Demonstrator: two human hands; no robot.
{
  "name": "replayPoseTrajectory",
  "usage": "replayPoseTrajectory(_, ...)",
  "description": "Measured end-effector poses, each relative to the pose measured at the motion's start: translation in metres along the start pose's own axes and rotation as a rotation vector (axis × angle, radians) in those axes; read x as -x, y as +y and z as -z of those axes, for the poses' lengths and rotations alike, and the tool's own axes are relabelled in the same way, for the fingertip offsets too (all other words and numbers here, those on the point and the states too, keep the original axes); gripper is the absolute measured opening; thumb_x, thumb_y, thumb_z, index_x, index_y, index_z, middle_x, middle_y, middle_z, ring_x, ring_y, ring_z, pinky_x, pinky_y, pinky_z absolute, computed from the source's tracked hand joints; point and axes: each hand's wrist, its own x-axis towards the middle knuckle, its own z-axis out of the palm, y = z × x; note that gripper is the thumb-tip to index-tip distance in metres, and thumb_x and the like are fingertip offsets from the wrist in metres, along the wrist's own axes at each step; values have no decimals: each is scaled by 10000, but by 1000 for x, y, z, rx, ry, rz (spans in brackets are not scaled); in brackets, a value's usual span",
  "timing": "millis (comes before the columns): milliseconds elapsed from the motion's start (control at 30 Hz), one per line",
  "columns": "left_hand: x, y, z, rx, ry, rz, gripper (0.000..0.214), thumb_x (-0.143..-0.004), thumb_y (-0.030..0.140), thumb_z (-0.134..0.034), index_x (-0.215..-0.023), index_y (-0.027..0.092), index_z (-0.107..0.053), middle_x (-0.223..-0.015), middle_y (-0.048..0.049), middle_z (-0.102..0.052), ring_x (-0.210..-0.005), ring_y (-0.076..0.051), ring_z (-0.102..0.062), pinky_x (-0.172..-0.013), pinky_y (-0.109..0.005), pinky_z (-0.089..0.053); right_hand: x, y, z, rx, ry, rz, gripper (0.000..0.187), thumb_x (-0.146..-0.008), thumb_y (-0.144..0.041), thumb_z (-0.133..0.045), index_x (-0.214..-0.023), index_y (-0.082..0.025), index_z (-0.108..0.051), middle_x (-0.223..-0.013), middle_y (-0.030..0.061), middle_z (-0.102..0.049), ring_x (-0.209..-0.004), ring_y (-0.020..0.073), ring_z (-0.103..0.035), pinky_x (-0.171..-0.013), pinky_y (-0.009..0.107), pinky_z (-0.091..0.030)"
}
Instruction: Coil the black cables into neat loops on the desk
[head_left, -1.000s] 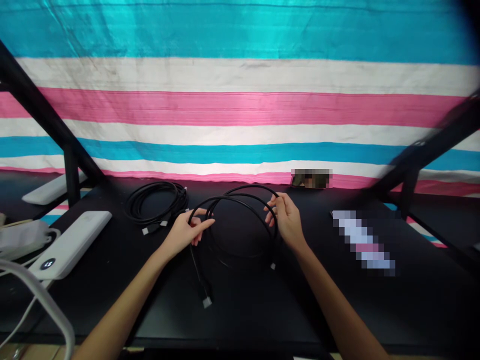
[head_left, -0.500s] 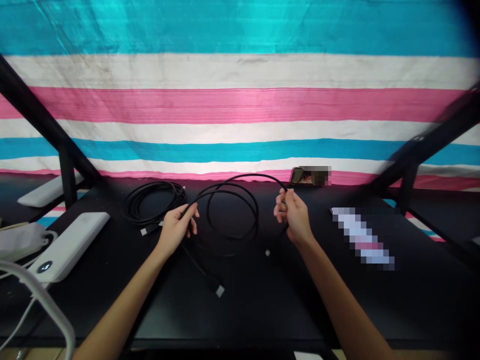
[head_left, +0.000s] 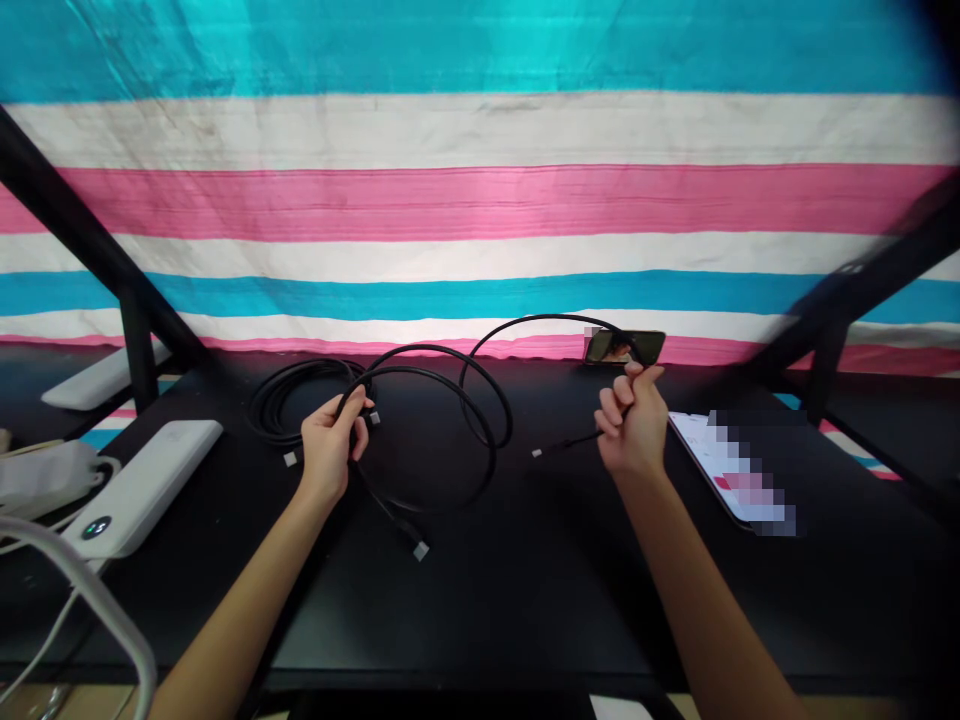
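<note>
A long black cable (head_left: 480, 430) loops over the black table (head_left: 487, 590) between my hands. My left hand (head_left: 330, 445) is closed around one stretch of it at the left of the loops. My right hand (head_left: 636, 420) is closed on another stretch, lifted off the table, with the cable arching up and leftward from it. One silver plug end (head_left: 421, 550) lies on the table below the loops. The other plug end (head_left: 536, 453) rests just left of my right hand.
A second coiled black cable (head_left: 289, 400) lies behind my left hand. A white power bank (head_left: 146, 485) sits at the left, another white device (head_left: 94, 378) behind it. A phone (head_left: 731, 465) lies right of my right hand. A small dark object (head_left: 626, 346) stands by the striped cloth backdrop.
My hands have moved apart, the right one rightward and up, the left one slightly left. The cable's tight loops have opened out and stretched wider across the table.
</note>
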Motion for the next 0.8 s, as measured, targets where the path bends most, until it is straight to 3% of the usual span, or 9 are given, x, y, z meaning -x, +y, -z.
replayPoseTrajectory(133, 3, 3, 0, -32, -37, 31, 255, -761, 401, -601, -701, 154, -617, -303, 80, -374, -249, -41, -256, -310, -198, -128, 1, -2, -1, -19, -63, -45, 348, -727, -541, -619, -786, -230, -473, -544, -96, -290, -340, 34, -235, -218, 110, -156)
replayPoseTrajectory(267, 6, 5, 0, -61, -82, -14, 256, -780, 393, -584, -703, 155, -641, -306, 64, -412, -254, -41, -268, -312, -193, -141, 1, 2, -2, 23, -137, -128, 349, -726, -552, -609, -830, -233, -516, -616, -68, -397, -419, 48, -403, -205, 99, -169)
replayPoseTrajectory(367, 10, 5, -2, -86, -136, -27, 259, -787, 386, -579, -704, 156, -661, -313, 62, -414, -259, -37, -275, -317, -190, -162, 6, 7, -4, 74, -211, -203, 371, -750, -564, -571, -918, -234, -561, -759, -13, -544, -628, 100, -578, -205, 99, -203)
replayPoseTrajectory(467, 16, 5, -5, -73, -186, -1, 262, -789, 387, -575, -706, 158, -669, -319, 61, -415, -264, -35, -285, -320, -186, -169, 14, 11, -9, 146, -322, -224, 420, -791, -568, -506, -1033, -232, -579, -978, 58, -626, -900, 188, -616, -229, 119, -296)
replayPoseTrajectory(633, 19, 0, -8, -82, -259, 56, 290, -800, 417, -558, -750, 154, -670, -322, 49, -440, -269, -36, -280, -319, -173, -171, 24, 14, -15, 279, -462, -188, 428, -853, -546, -424, -1106, -251, -604, -1167, 83, -623, -1094, 233, -554, -510, 217, -521)
replayPoseTrajectory(733, 21, -5, -12, -103, -315, 95, 315, -812, 442, -537, -797, 151, -655, -340, 45, -459, -277, -40, -300, -314, -158, -191, 28, 19, -16, 270, -531, -243, 431, -848, -544, -450, -1123, -253, -610, -1059, 79, -674, -1027, 206, -601, -753, 293, -521)
replayPoseTrajectory(800, 22, -7, -15, -110, -339, 122, 322, -819, 455, -522, -826, 152, -632, -363, 47, -474, -285, -43, -318, -310, -148, -208, 31, 22, -17, 208, -586, -314, 479, -823, -568, -476, -1155, -244, -593, -910, 64, -695, -897, 185, -646, -793, 324, -512)
